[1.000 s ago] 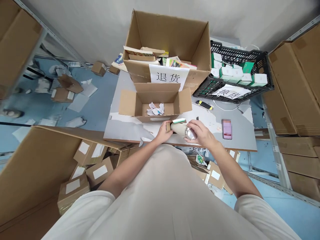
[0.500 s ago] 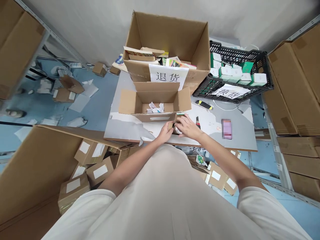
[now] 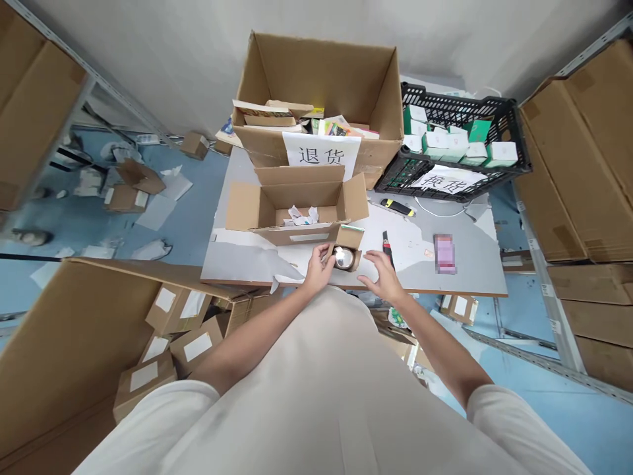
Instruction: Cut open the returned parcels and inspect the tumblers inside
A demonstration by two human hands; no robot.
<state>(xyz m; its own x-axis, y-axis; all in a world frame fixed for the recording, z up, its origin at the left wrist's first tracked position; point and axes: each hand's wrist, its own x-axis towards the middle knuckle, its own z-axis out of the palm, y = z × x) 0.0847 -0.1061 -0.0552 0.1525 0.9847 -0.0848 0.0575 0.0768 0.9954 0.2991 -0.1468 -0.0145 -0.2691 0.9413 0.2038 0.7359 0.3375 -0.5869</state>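
A small open cardboard box [image 3: 350, 236] stands near the table's front edge, its back flap raised. Inside it sits a shiny silver round object [image 3: 343, 258], whose exact kind I cannot make out. My left hand [image 3: 319, 269] grips the left side of this box between thumb and fingers. To the right of the box, my right hand [image 3: 383, 277] is apart from it, fingers spread and holding nothing. A red and black utility knife [image 3: 387, 245] lies just behind the right hand. Behind the small box is a larger open carton [image 3: 297, 235] with crumpled paper [image 3: 301, 216] in it.
A big carton [image 3: 321, 66] of books with a paper sign stands at the back. Beside it, a black crate [image 3: 521, 142] holds green and white boxes. A yellow and black cutter [image 3: 397, 207] and a pink pixelated item [image 3: 445, 254] lie on the table [image 3: 475, 270]. Parcels [image 3: 198, 344] fill a carton at left.
My right hand has let go of the silver object and moved right, its fingers opening. The silver object now shows inside the small box. My left hand stays at the box.
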